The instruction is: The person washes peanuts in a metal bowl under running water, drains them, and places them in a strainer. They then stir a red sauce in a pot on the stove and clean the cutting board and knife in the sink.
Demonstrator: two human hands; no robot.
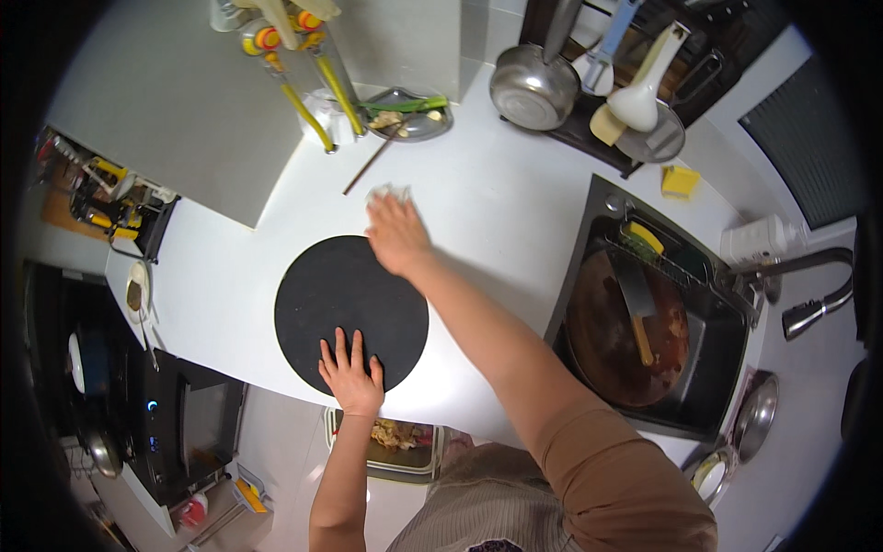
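My left hand [350, 381] lies flat with fingers spread near the front rim of a round black mat [348, 286] on the white countertop [476, 214]. Past the mat's far right edge, my right hand [397, 231] presses a pale crumpled wipe [388, 192] against the counter. Motion blurs the wipe, so cloth or paper is hard to tell. A thin brown chopstick [369, 164] extends just beyond that hand, its far end over a metal dish [422, 130] with green scallion and pieces of garlic or ginger.
On the right, a dark sink [710, 372] holds a round wooden cutting board [600, 331] with a cleaver [635, 293] on it. A saucepan [534, 96] hangs at the back. Oil bottles [303, 90] stand at back left. Below the counter's front edge sits a bin [400, 466] with food scraps.
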